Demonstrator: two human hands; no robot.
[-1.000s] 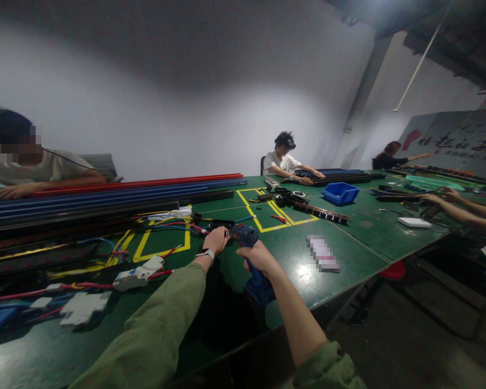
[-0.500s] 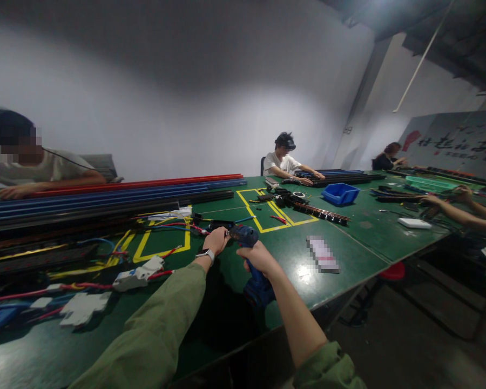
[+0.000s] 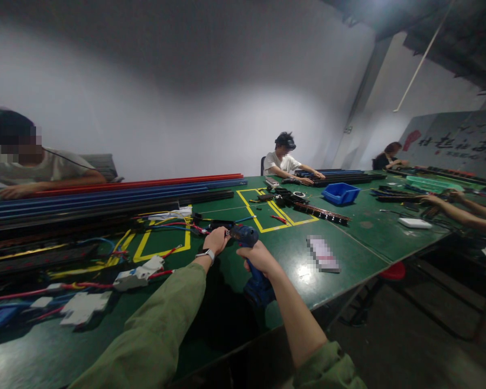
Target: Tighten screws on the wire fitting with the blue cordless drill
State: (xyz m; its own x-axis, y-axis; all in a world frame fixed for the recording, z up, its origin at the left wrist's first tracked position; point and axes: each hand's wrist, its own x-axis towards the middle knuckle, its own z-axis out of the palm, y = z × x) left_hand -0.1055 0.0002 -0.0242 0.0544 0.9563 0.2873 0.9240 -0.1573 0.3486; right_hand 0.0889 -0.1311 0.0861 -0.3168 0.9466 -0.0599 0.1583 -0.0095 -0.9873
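My right hand [image 3: 258,256] is wrapped round the handle of a blue cordless drill [image 3: 260,286], whose dark nose points left. At that nose my left hand [image 3: 217,239] is closed, with a watch on its wrist; what its fingers grip is too small to make out. Just beyond the left hand lies a black part [image 3: 221,224] with red and blue wires. White switch blocks [image 3: 140,273] on red wires rest left of my left forearm.
Long red and blue bars [image 3: 146,186] line the green table's [image 3: 283,292] far left side. A blue bin [image 3: 340,193], a phone [image 3: 323,254] and a white box [image 3: 414,223] sit to the right. Several people are around the table; one person's hands reach in from the right.
My hands and the drill stay where they were. At the right edge, another person's hands have shifted slightly.
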